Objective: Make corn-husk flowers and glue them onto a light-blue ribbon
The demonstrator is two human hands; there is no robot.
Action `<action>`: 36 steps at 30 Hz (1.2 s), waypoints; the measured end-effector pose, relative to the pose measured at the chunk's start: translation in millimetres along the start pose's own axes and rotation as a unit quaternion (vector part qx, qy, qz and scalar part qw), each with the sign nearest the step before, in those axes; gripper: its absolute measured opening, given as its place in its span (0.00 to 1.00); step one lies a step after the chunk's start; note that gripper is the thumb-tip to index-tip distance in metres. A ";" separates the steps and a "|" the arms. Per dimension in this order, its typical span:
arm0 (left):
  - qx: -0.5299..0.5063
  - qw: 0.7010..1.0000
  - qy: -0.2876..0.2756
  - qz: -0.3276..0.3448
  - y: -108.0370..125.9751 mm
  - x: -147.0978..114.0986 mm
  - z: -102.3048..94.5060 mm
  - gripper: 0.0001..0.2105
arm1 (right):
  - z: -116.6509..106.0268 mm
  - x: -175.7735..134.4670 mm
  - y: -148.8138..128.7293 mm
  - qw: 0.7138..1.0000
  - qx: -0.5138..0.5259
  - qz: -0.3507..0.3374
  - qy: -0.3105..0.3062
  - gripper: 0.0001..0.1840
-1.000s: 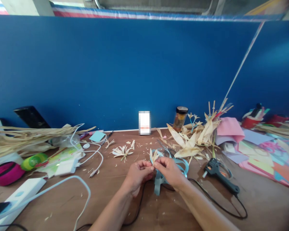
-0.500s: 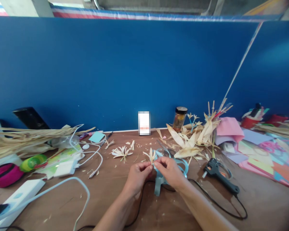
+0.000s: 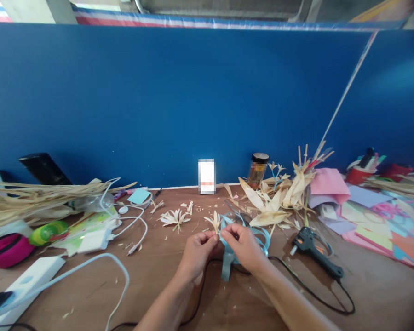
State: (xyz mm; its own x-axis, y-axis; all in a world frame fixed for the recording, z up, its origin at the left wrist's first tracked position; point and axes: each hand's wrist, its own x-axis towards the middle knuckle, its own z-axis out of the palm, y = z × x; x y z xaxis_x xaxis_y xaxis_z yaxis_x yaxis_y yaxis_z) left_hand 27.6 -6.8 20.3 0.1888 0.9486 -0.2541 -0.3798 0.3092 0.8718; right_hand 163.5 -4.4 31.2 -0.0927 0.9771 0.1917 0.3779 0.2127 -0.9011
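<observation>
Between my two hands a small pale flower of dried husk strips (image 3: 214, 222) stands upright, its petals spread at the top. My left hand (image 3: 200, 253) pinches the flower's base between thumb and fingers. Close against it, my right hand (image 3: 240, 243) is closed at the same base, on what looks like the end of a light blue ribbon (image 3: 227, 264); the fingertips partly hide it. More of that ribbon lies in loops behind and beside the right hand. A second husk flower (image 3: 175, 219) rests on the table to the left.
A black glue gun (image 3: 316, 253) with its cable lies on the right, near coloured paper sheets (image 3: 372, 223). Dried husks (image 3: 271, 207) and a dark-lidded jar (image 3: 258, 170) stand behind. White cables and a power strip (image 3: 31, 285) occupy the left.
Both hands stay at the same spot, fingers still closed at the flower's base. The flower has shifted very slightly to the left.
</observation>
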 end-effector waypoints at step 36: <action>-0.029 1.000 -0.009 -0.003 -1.4 0.1 -2.0 0.09 | 4.2 7.6 13.5 0.993 0.094 -0.021 0.070 0.11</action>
State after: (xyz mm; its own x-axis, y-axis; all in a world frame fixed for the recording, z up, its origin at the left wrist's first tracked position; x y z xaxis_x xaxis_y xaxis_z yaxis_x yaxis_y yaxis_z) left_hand 26.3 -7.0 18.2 0.2085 0.9451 -0.2516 -0.4295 0.3196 0.8446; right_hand 164.0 5.9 18.8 0.0299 0.9622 0.2707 0.1972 0.2598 -0.9453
